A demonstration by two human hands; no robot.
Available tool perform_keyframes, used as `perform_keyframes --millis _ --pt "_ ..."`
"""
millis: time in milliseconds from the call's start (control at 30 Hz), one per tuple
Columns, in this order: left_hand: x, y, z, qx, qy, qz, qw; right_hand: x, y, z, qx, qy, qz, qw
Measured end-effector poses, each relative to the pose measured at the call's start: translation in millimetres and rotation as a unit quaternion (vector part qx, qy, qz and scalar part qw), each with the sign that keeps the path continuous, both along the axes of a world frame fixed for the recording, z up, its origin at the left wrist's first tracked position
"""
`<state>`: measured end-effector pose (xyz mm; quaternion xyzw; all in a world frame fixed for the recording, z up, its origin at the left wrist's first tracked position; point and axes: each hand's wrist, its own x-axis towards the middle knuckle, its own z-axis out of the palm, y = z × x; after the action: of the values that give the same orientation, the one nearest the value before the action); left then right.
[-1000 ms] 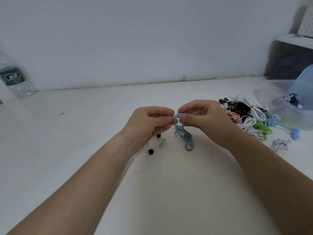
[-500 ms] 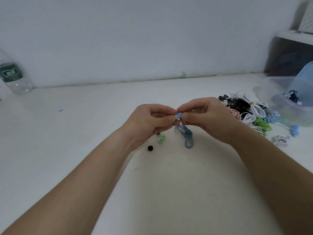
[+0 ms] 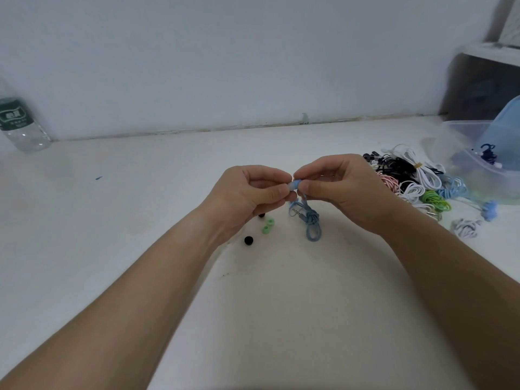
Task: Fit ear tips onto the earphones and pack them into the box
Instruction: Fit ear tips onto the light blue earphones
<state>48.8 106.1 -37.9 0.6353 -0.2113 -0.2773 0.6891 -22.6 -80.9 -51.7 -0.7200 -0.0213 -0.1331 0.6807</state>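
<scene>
My left hand (image 3: pixel 247 195) and my right hand (image 3: pixel 337 190) meet above the white table, fingertips together. Between them sits a small blue ear tip (image 3: pixel 295 184), pinched by my left fingers against the blue earphone held in my right hand. The earphone's bundled blue cable (image 3: pixel 309 220) hangs down from my right hand onto the table. Two green ear tips (image 3: pixel 268 225) and a black ear tip (image 3: pixel 248 240) lie below my left hand; another black one (image 3: pixel 261 215) peeks out under it.
A pile of coiled earphones (image 3: pixel 413 187) in white, black, pink, green and blue lies at right. Behind it stands a clear plastic box (image 3: pixel 464 130) with a blue lid. A small white coil (image 3: pixel 464 228) lies alone. A water bottle (image 3: pixel 19 122) stands far left.
Both hands stay joined at the blue ear tip and earphone, with only slight finger shifts. The view has tilted a little.
</scene>
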Motion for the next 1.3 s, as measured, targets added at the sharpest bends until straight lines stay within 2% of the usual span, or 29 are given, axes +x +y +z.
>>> perform_keyframes --millis 433,767,1000,1300 --pt "1.7 1.2 -0.9 -0.019 0.016 -0.013 1.000 -0.3 -0.3 0.7 0.020 0.029 0.006 0.999" --pt "1.0 -0.7 -2.2 -0.013 -0.006 0.003 1.000 -1.0 4.2 2.1 -0.030 -0.008 -0.033 0.999" --pt "0.6 -0.6 -3.1 -0.023 -0.008 0.006 1.000 -1.2 5.5 2.7 0.022 0.029 -0.023 0.999" --pt "1.6 -0.4 -3.2 -0.036 0.000 -0.003 0.999 -0.8 5.6 2.9 0.048 0.030 -0.015 0.998"
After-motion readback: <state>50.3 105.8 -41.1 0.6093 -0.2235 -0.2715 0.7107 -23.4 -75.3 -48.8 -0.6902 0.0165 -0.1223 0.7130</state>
